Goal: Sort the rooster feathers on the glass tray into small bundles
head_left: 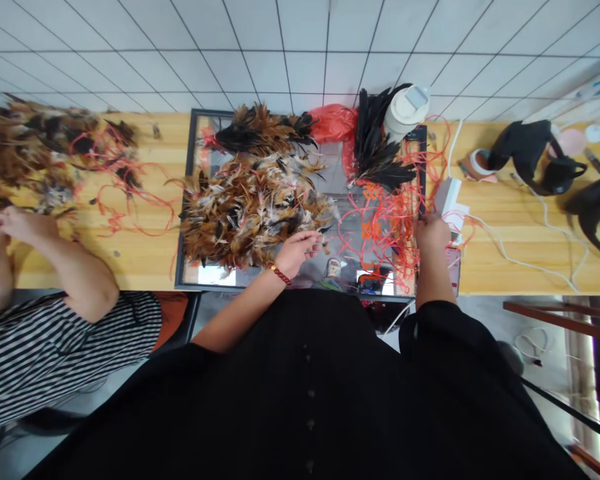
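Observation:
My left hand [296, 254], with a red bead bracelet [280, 273] at the wrist, is closed in a pinch over the glass-topped board [347, 237]. At its fingertips shows a small dark and brown feather [325, 244]. Just left of it lies a broad pile of brown and white feathers [250, 207]. My right hand [434, 232] is closed at the board's right edge, beside a tangle of red-orange strings [393, 227]. Its fingers are mostly hidden, so what they grip cannot be made out.
Black feathers [377, 150], a red plastic bag [334, 123] and a white lidded device [407, 110] stand along the back. A power strip [450, 200] with white cables lies right, near black straps [525, 153]. At left, a co-worker's hands [25, 225] are near more feathers [10, 150].

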Demonstrator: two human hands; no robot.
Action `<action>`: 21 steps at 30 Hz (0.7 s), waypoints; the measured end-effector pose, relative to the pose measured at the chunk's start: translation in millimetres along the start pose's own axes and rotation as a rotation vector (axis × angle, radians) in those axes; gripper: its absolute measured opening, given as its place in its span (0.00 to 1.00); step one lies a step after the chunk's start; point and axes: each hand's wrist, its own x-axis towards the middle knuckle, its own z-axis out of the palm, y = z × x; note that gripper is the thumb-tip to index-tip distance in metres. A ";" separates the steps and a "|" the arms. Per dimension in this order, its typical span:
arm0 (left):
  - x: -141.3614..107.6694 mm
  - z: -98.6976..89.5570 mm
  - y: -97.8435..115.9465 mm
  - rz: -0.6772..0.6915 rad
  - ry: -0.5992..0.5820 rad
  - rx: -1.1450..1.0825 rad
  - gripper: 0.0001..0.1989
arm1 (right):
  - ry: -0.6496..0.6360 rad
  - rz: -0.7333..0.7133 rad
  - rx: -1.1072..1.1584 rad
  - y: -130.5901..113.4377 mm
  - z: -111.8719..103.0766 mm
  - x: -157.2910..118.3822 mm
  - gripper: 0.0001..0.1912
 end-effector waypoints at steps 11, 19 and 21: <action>1.6 -19.6 6.3 0.024 0.060 -0.067 0.06 | 0.115 0.053 0.523 7.0 -67.8 -15.2 0.09; -0.6 17.4 -2.1 0.084 -0.172 0.077 0.11 | -0.673 0.016 1.321 -67.0 -67.6 -141.6 0.19; -3.4 29.1 -5.1 0.082 -0.270 0.111 0.15 | -0.796 0.013 1.313 -88.8 -50.9 -159.2 0.20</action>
